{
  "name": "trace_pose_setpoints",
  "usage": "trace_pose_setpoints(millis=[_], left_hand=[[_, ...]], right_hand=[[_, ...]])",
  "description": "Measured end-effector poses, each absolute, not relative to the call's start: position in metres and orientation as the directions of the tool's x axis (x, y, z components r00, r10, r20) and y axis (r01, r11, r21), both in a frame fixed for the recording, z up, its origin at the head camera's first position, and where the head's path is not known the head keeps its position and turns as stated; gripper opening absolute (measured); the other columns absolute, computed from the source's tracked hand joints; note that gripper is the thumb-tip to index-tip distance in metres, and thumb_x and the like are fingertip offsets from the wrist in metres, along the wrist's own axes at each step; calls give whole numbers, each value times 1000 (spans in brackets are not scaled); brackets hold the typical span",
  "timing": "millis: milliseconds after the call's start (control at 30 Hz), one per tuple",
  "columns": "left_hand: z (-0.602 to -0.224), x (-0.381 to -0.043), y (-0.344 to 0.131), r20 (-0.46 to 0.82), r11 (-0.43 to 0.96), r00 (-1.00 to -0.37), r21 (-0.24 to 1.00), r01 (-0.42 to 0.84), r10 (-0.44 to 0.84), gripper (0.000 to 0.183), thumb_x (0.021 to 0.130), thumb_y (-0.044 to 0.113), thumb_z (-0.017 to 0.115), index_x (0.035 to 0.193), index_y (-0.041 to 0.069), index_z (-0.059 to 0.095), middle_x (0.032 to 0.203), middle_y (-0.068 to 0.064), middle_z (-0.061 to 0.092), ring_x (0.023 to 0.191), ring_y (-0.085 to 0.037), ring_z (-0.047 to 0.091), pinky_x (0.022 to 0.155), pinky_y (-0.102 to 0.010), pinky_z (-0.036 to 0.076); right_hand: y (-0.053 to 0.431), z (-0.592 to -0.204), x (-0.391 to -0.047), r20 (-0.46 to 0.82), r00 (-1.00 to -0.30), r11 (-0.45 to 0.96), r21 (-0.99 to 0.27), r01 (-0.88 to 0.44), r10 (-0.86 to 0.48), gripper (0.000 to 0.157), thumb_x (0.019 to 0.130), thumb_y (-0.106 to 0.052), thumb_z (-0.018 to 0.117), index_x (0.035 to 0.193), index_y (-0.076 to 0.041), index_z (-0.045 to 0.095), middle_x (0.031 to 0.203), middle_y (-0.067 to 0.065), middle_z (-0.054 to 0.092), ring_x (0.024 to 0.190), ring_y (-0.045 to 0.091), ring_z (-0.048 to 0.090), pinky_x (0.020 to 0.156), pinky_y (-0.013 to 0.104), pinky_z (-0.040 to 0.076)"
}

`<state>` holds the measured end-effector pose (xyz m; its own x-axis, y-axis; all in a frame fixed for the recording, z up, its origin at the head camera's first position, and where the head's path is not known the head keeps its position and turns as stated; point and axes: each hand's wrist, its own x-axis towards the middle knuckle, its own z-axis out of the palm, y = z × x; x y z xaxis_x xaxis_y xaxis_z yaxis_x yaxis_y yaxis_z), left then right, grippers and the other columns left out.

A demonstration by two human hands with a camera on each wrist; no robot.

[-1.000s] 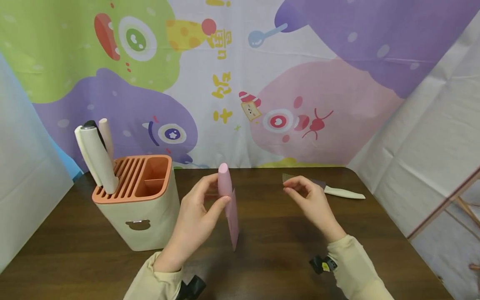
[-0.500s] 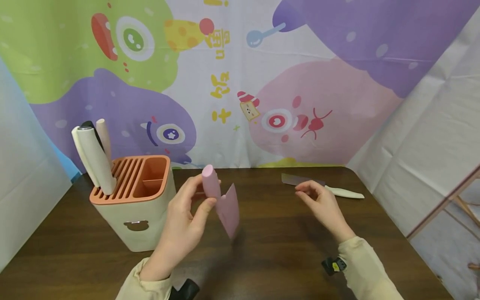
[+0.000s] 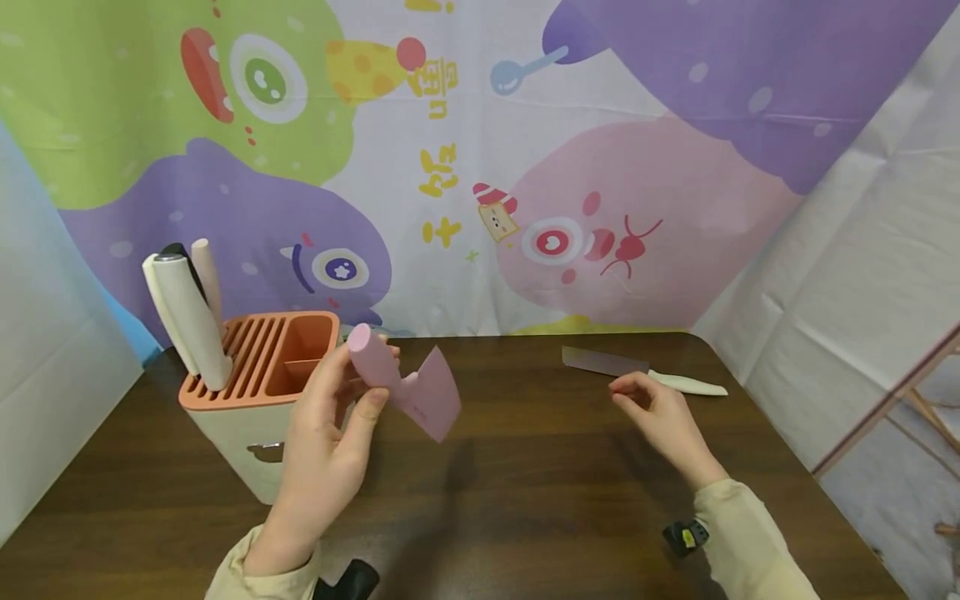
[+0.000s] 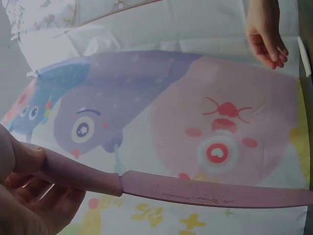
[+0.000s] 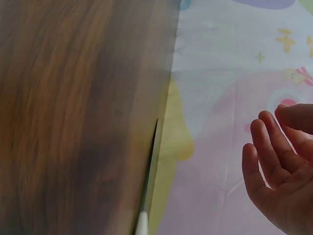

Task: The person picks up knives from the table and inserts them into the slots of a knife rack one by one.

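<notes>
My left hand (image 3: 322, 454) grips a pink knife (image 3: 431, 396) by its handle, thumb on one side and fingers on the other. The blade points away and to the right, above the table and in front of the knife block (image 3: 315, 404). In the left wrist view the pink knife (image 4: 210, 192) lies nearly level, with small lettering on its blade. My right hand (image 3: 667, 425) hovers over the table with loosely bent fingers and nothing in them. Just beyond it lies a knife with a white handle (image 3: 688, 383) and a greyish blade. The right wrist view shows the right hand (image 5: 279, 171) empty.
The block has an orange slotted top (image 3: 251, 346). Several handles, white (image 3: 191, 317), black and pale pink, stand in its left slots. A cartoon-printed cloth (image 3: 480, 167) hangs behind the dark wooden table (image 3: 525, 517).
My left hand has moved left towards the block, and the pink knife has turned so that more of its blade's side shows. My right hand has drawn back to the right, away from the white-handled knife's blade.
</notes>
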<state>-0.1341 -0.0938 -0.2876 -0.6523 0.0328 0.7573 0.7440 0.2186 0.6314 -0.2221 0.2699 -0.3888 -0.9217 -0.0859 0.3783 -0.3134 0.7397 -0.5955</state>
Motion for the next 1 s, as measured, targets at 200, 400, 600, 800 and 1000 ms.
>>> trace_pose_setpoints(millis=[200, 400, 600, 800, 1000], left_hand=[[-286, -134, -100, 795, 71, -606, 605, 793, -2, 37, 83, -16, 50, 119, -13, 43, 111, -7, 56, 106, -16, 54, 92, -20, 44], [-284, -131, -105, 820, -4, -572, 572, 820, -39, 37, 84, -16, 48, 120, -16, 40, 112, -7, 56, 106, -18, 53, 95, -22, 42], [-279, -128, -113, 821, -14, -562, 564, 826, -98, 36, 84, -14, 49, 119, -17, 39, 110, -11, 56, 104, -22, 55, 90, -23, 45], [-275, -126, -123, 832, -61, -522, 520, 852, -189, 39, 83, -17, 48, 121, -16, 40, 110, -14, 56, 102, -24, 55, 87, -24, 47], [-271, -124, -129, 824, -121, -495, 481, 868, -276, 36, 82, -17, 48, 118, -17, 41, 109, -19, 56, 101, -27, 56, 87, -26, 48]], right_hand=[[283, -393, -220, 374, -924, 775, -561, -291, -76, 12, 86, -13, 62, 97, -10, 64, 90, 4, 67, 80, 17, 61, 70, 29, 48], [299, -397, -221, 345, -937, 788, -561, -254, -57, 17, 87, -13, 61, 102, -5, 62, 96, 9, 66, 85, 25, 63, 74, 37, 49], [319, -393, -225, 344, -939, 795, -567, -214, -7, 24, 90, -18, 56, 107, -1, 59, 103, 17, 64, 93, 32, 61, 79, 45, 49], [339, -393, -229, 324, -945, 797, -580, -166, 38, 30, 91, -19, 55, 113, 0, 56, 111, 23, 59, 103, 37, 55, 83, 47, 47], [351, -400, -239, 256, -963, 800, -594, -86, 86, 44, 93, -31, 51, 123, 1, 50, 122, 27, 51, 112, 42, 46, 88, 53, 40]])
